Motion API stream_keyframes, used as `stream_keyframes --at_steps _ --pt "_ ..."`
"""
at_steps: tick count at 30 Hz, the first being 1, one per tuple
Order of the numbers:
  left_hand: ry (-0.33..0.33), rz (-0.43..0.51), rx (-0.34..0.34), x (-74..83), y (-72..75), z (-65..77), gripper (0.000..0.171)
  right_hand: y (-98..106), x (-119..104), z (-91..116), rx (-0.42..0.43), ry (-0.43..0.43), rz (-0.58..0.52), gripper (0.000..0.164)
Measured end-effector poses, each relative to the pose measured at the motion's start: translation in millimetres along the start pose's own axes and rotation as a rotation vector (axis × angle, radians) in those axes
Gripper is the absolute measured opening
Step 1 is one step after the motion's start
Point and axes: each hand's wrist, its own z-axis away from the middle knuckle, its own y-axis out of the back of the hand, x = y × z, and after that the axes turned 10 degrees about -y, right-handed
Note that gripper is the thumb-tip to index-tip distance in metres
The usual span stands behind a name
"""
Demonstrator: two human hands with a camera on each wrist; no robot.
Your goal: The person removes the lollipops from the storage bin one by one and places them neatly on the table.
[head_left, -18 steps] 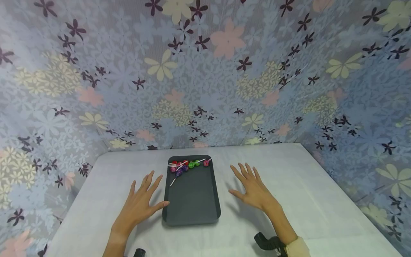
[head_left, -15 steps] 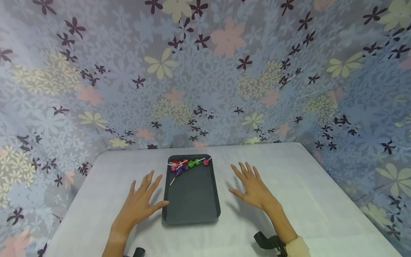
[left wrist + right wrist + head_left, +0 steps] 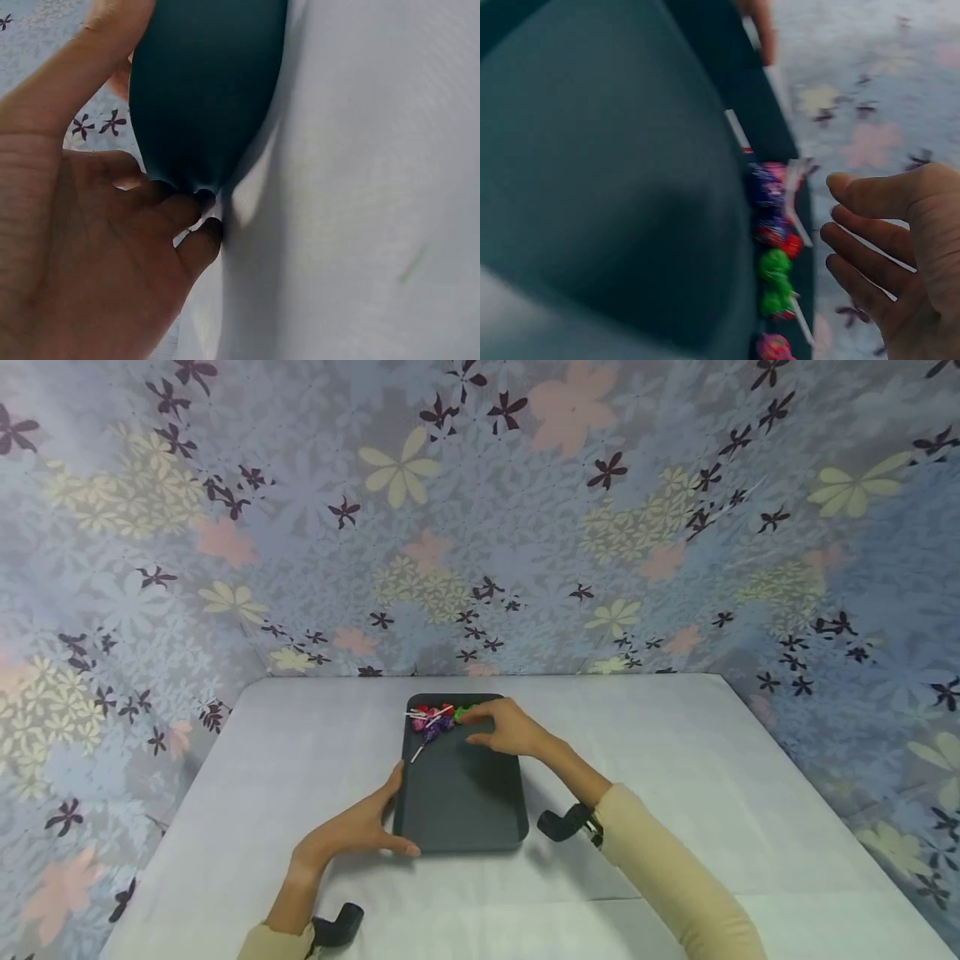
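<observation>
Right hand (image 3: 504, 729): thumb and fingers parted, nothing held; nearer hand to the lollipops (image 3: 432, 732).
Tray (image 3: 461, 810): beneath right hand; long axis runs away from the person.
Lollipop position: tray's far end, leftward from right fingertips.
Left hand (image 3: 356, 825): grips tray's near-left corner.

A plain, pale beige left sleeve (image 3: 276, 943) matches the right sleeve (image 3: 675, 868). A black, bent, tube-like left wrist mount (image 3: 339, 927) and similar right wrist mount (image 3: 561, 825) leave the left hand (image 3: 352, 827) and right hand (image 3: 510, 728) bare.
</observation>
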Motion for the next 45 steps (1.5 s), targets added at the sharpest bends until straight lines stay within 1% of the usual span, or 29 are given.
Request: stream_keyframes --at_steps 1,2,4,6,10,13,18,20,24,26,28,30,35,36,39,42,43,45 --pt "-0.002 0.003 -0.001 0.6 -0.3 -2.6 0.132 -2.2 -1.0 -11.3 -0.032 0.004 -0.005 0.035" --pt "-0.001 0.003 -0.001 1.3 -0.6 -4.1 0.133 -4.7 -1.3 -18.7 -0.057 -0.012 -0.006 0.034" --pt "-0.004 -0.006 -0.001 3.0 -1.4 -6.6 0.133 -10.2 -1.0 -30.9 -0.093 -0.036 0.004 0.034" --pt "-0.008 -0.02 -0.002 4.9 -3.0 -8.8 0.132 -16.9 0.5 -40.1 -0.109 -0.044 0.037 0.034" --pt "-0.022 -0.038 -0.006 9.7 -7.0 -12.6 0.131 -26.2 3.1 -51.8 -0.114 -0.002 0.119 0.032" --pt "-0.034 -0.038 -0.003 13.3 -8.6 -14.8 0.13 -29.2 3.6 -57.6 -0.107 0.019 0.172 0.032" --pt "-0.056 -0.028 0.01 13.2 -7.7 -17.1 0.13 -30.2 4.1 -63.2 -0.117 0.016 0.223 0.034" --pt "-0.079 0.008 0.007 9.9 -7.0 -18.2 0.131 -30.4 4.5 -64.2 -0.13 0.008 0.225 0.032" --pt "-0.165 0.147 -0.004 -0.6 -5.5 -20.7 0.13 -31.0 5.7 -64.8 -0.14 0.0 0.234 0.025" --pt "-0.209 0.216 -0.008 -5.0 -4.7 -21.1 0.128 -31.9 6.3 -64.9 -0.139 -0.005 0.233 0.024" --pt "-0.238 0.246 -0.008 -8.3 -4.3 -20.8 0.125 -33.4 6.9 -65.2 -0.146 -0.01 0.228 0.024" --pt "-0.252 0.252 -0.008 -10.9 -4.3 -19.9 0.123 -35.7 8.0 -66.0 -0.161 -0.011 0.2 0.025" --pt "-0.246 0.229 -0.002 -16.3 -5.4 -15.5 0.121 -41.1 12.8 -69.5 -0.21 -0.006 0.096 0.023" --pt "-0.243 0.224 0.001 -17.2 -5.5 -14.3 0.12 -43.0 17.4 -71.6 -0.203 0.025 0.073 0.022" --pt "-0.233 0.203 0.014 -19.3 -5.2 -10.1 0.119 -42.0 18.2 -72.5 -0.198 0.025 0.027 0.021" --pt "-0.225 0.197 0.026 -19.7 -3.8 -4.6 0.116 -39.6 13.3 -69.5 -0.174 -0.011 -0.014 0.021" --pt "-0.226 0.198 0.03 -19.9 -3.4 -2.9 0.115 -37.4 7.8 -66.5 -0.169 -0.048 -0.019 0.023" --pt "-0.225 0.21 0.035 -19.9 -2.5 0.8 0.114 -35.7 5.4 -63.3 -0.146 -0.07 -0.022 0.024"
